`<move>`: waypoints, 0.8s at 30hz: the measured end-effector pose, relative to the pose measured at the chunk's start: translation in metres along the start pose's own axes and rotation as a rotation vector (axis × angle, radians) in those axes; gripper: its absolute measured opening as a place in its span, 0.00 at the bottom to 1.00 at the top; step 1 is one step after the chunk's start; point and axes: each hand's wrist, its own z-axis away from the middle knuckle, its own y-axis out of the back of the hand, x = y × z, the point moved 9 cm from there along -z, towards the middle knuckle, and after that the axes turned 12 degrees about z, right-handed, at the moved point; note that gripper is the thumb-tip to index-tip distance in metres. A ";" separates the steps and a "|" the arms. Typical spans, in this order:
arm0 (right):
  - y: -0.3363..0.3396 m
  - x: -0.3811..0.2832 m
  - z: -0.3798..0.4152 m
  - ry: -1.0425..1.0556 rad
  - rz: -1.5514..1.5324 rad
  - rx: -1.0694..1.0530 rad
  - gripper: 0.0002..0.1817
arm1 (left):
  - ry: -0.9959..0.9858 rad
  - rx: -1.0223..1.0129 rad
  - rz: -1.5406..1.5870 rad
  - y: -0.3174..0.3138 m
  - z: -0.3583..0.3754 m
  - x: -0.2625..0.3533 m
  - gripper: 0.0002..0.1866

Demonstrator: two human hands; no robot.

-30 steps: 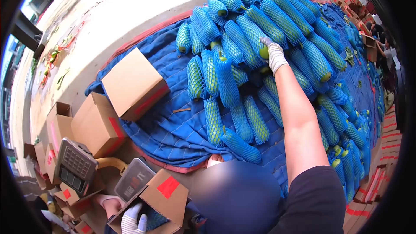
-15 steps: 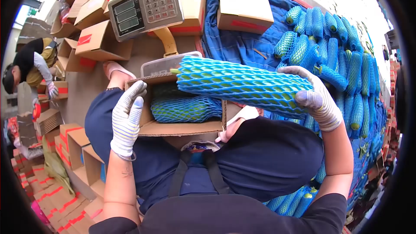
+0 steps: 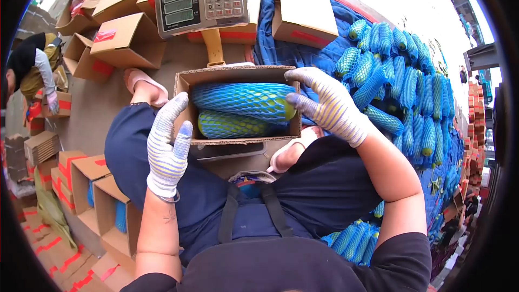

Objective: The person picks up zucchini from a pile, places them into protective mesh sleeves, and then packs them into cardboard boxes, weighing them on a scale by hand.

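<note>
An open cardboard box (image 3: 238, 141) sits over the scale's platform between my knees. Two long green gourds lie side by side inside, each in a blue foam net sleeve: the upper gourd (image 3: 243, 101) and the lower gourd (image 3: 232, 124). At the box's left wall, my left hand (image 3: 170, 146), in a striped white glove, has its fingers stretched out and thumb apart, holding nothing. My right hand (image 3: 330, 105), gloved alike, is over the right end of the box, fingers spread, fingertips at the rim and thumb beside the upper gourd's bare green end.
A digital scale display (image 3: 203, 2) stands on a post behind the box. Many netted gourds (image 3: 403, 86) lie on a blue quilt (image 3: 273, 48) at right. Cardboard boxes (image 3: 127, 43) stand left and behind. Another person (image 3: 40, 70) bends over boxes at far left.
My right hand has carried the upper gourd left and down into the box and loosened its fingers from it. The box sits farther right in view, its opening turned more level.
</note>
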 end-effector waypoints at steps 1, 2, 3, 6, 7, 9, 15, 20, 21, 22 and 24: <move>0.008 0.009 0.001 -0.020 -0.059 0.072 0.21 | 0.018 -0.015 0.010 -0.003 -0.002 -0.001 0.20; 0.008 0.025 0.004 -0.239 -0.266 0.033 0.20 | 0.035 -0.029 0.019 -0.006 -0.004 -0.001 0.20; 0.012 0.030 0.004 -0.193 -0.221 0.070 0.19 | 0.016 -0.048 0.026 -0.009 -0.006 0.002 0.19; 0.018 0.038 0.004 -0.140 -0.118 0.088 0.18 | -0.001 -0.109 0.024 -0.023 -0.015 0.018 0.19; 0.016 0.037 0.004 -0.139 -0.058 0.066 0.18 | -0.029 -0.139 0.001 -0.029 -0.017 0.023 0.19; 0.018 0.029 0.004 -0.077 0.022 0.038 0.18 | -0.086 -0.223 -0.088 -0.043 -0.021 0.026 0.21; 0.026 0.030 0.005 -0.051 0.166 0.056 0.17 | -0.189 -0.534 -0.327 -0.106 -0.037 0.040 0.28; -0.004 0.060 0.011 -0.201 0.396 -0.223 0.19 | -0.327 -0.782 -0.428 -0.164 -0.033 0.035 0.35; -0.008 0.062 0.012 -0.199 0.413 -0.261 0.23 | -0.329 -0.793 -0.423 -0.171 -0.033 0.035 0.35; -0.010 0.065 0.013 -0.211 0.411 -0.262 0.23 | -0.338 -0.834 -0.495 -0.180 -0.031 0.032 0.37; -0.023 0.071 0.015 -0.261 0.430 -0.377 0.25 | -0.348 -0.883 -0.562 -0.191 -0.032 0.026 0.39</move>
